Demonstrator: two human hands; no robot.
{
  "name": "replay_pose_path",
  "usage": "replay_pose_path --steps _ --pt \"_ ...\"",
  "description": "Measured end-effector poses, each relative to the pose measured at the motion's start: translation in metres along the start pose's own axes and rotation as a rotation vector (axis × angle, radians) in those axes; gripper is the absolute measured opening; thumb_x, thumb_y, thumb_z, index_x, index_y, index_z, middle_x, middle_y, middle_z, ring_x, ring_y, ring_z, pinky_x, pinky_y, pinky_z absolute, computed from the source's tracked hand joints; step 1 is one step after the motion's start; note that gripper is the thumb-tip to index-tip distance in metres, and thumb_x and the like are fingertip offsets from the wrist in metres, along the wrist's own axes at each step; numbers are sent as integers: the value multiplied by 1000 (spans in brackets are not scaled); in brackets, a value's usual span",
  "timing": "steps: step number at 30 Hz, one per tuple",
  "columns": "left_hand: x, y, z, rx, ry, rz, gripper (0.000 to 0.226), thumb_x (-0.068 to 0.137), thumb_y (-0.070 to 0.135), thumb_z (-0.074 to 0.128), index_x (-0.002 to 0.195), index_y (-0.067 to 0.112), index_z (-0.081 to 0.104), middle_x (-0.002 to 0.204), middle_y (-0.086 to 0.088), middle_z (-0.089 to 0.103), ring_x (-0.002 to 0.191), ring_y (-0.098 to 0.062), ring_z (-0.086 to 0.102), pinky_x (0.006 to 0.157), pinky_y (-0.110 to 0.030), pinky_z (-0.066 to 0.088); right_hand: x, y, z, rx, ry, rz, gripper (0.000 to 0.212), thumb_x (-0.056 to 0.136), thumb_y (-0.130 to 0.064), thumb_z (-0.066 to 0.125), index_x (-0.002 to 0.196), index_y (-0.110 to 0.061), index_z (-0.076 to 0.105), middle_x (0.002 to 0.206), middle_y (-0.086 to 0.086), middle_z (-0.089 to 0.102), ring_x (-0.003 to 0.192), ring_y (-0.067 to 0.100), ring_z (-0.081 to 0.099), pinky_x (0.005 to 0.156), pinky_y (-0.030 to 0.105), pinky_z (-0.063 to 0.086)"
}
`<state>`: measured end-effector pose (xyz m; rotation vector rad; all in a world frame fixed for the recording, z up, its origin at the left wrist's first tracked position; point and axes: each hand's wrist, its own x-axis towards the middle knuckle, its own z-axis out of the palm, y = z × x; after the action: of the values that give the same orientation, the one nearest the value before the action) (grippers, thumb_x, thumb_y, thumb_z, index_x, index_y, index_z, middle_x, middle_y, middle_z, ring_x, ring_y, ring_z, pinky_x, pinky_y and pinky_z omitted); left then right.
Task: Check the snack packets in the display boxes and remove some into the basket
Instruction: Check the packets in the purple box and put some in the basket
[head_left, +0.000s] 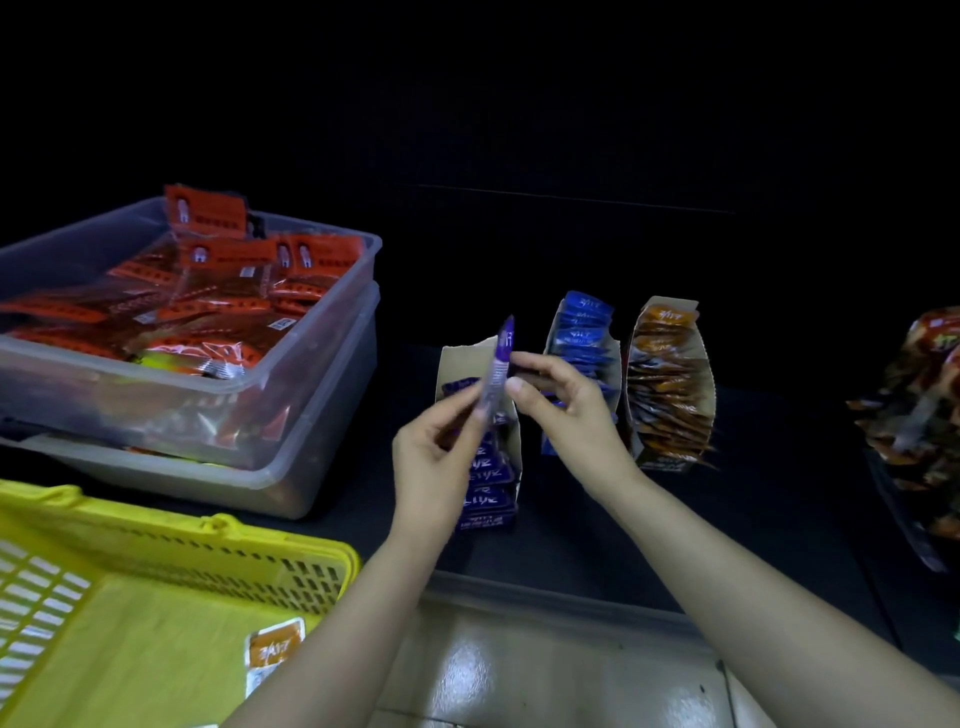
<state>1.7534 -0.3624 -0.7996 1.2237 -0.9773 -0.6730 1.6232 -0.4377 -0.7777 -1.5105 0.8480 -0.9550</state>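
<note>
My left hand (436, 457) raised above the purple display box (491, 488), pinching a purple packet (496, 369) upright, my right hand (566, 410) pinching its right edge, yellow basket (208, 545) near left, orange packet (272, 649) inside.

purple pkt (496, 371) upright over box (451, 364); yellow basket (182, 545) lower-left.

Head-worn camera looks forward and down, close over the dark shelf (727, 467).
</note>
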Motion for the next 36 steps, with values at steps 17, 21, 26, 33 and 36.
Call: replay_pose_path --steps 17,21,26,33,36 --pt "0 -44 -15 1005 -340 -163 81 98 41 52 156 19 0 163 -5 -15 151 -21 -6 120 -35 10 40 7 -3 -1 177 -200 29 92 6 59 102 -21 67 98 -7 70 94 0 67 85 17 51" --pt "0 -48 -14 939 -348 -170 83 98 40 52 156 16 -2 162 -1 -19 151 -19 -2 119 -31 12 63 25 6 -110 154 -190 26 94 5 57 105 -15 68 100 -3 71 97 4 67 88 20 51" --pt "0 -52 -16 905 -340 -149 85 98 40 52 155 13 -4 161 1 -21 151 -16 -3 118 -29 13 68 56 19 -266 87 -49 13 95 -7 60 102 -13 69 90 -5 70 86 6 66 80 26 54" --pt "3 -55 -18 847 -361 -152 87 97 38 55 155 14 -7 160 4 -22 151 -14 -2 119 -34 21 63 73 23 -576 64 -123 30 99 -18 55 125 -7 63 116 4 56 113 19 53 99 37 46" --pt "4 -53 -19 845 -366 -148 89 97 39 55 154 16 -9 160 4 -23 151 -14 -3 120 -37 20 54 69 18 -609 97 -200 43 99 -17 55 141 -14 49 130 4 49 122 16 46 100 29 42"
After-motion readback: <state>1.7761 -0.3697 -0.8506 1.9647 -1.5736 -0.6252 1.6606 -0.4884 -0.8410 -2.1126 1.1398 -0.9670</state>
